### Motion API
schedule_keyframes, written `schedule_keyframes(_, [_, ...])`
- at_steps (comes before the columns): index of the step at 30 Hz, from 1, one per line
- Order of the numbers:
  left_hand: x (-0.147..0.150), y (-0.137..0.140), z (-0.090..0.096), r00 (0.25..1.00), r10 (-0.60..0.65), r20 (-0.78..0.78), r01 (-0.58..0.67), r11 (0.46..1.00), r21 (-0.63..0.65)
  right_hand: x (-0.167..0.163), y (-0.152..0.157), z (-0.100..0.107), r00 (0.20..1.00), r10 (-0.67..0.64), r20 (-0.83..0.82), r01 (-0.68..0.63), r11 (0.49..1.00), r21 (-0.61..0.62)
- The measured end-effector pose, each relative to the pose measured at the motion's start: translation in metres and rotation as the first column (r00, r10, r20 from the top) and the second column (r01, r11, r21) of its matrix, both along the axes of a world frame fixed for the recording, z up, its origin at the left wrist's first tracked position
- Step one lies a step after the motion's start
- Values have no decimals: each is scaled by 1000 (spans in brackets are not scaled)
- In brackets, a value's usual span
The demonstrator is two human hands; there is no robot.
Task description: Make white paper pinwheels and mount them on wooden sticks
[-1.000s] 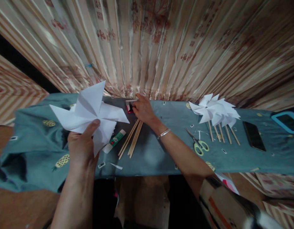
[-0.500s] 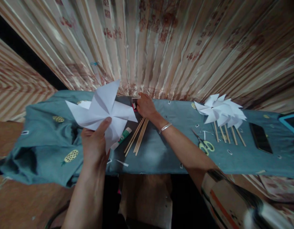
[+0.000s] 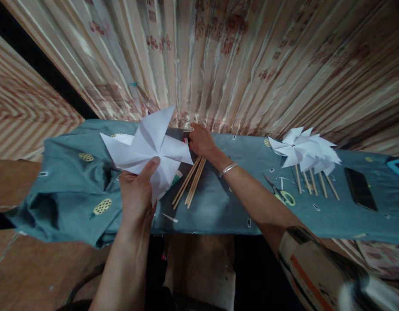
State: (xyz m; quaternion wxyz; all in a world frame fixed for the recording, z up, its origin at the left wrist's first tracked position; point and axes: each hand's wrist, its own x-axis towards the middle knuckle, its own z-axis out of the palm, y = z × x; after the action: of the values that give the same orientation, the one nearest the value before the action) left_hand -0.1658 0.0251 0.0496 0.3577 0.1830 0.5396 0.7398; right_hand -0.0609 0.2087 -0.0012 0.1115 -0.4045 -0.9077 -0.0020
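A white paper pinwheel [image 3: 157, 149] without a visible stick is pinched in my left hand [image 3: 139, 188], the thumb pressing near its centre. My right hand [image 3: 202, 140] reaches to the back of the cloth-covered surface, its fingers curled at a small red and white item [image 3: 186, 140]. What those fingers hold, if anything, is hidden. Several thin wooden sticks [image 3: 190, 183] lie just in front of that hand. A glue stick [image 3: 176, 179] is mostly covered by the pinwheel.
Several finished pinwheels [image 3: 303, 149] on sticks lie overlapped at the right. Near them are scissors [image 3: 285, 197] with yellow-green handles, a black phone [image 3: 360, 188] and a blue-edged device [image 3: 398, 166]. A paper scrap [image 3: 169, 217] lies near the front edge. A pleated curtain [image 3: 186, 65] hangs behind.
The whole view has shifted slightly, so everything appears a little further right. The pinwheel now covers more of the glue stick. My right hand stays at the small red and white item.
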Motion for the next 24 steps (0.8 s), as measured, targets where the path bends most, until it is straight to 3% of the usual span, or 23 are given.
schedule_keyframes(7, [-1,-1,-2,1000,11,-28,-11,1000,-25,10,-3,-7,996,28,-82,-26,999,28])
schedule_keyframes(12, [3,-2,1,1000,7,-8,-7,1000,5,14,-6,-11,954,13,-299,-2,999,35])
schedule_keyframes(16, [8,0,3,999,24,48,-25,1000,10,18,-9,-11,884,-59,-464,46,998,-41])
schedule_keyframes(20, [12,2,0,998,14,62,-16,999,31,29,-17,-9,748,-251,-614,115,961,-253])
schedule_keyframes(24, [15,1,-1,995,-15,97,14,1000,14,52,-33,-14,475,-453,-755,10,860,-510])
